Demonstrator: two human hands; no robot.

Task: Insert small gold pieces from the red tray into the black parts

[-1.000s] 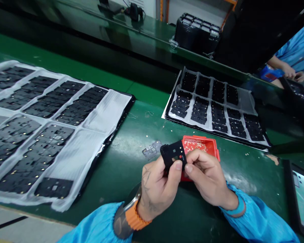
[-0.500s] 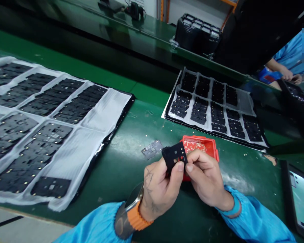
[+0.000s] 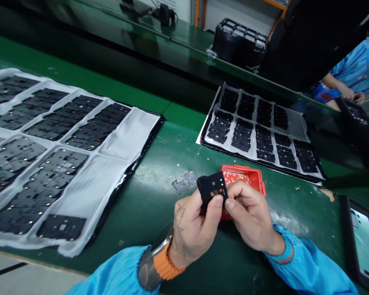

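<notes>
My left hand is closed on a thin black plastic plate with small cut-outs and gold dots, held tilted above the bench. At the plate's right edge, the thumb and index finger of my right hand are pressed together on it. Whether a tiny piece is also between those fingertips is hidden. Behind my hands stands a red plastic bin with many tiny pale bits inside, partly covered by the hands and plate. A grey, see-through moulded piece lies flat on the bench, left of the plate.
A large white-lined tray with rows of black plates fills the left. A smaller tray of similar plates lies at back right. A framed screen-like panel is at the right edge. Across the bench, a co-worker's hands are at work.
Almost nothing differs. The plate has tilted very slightly in my hands, and both hands keep the same grip.
</notes>
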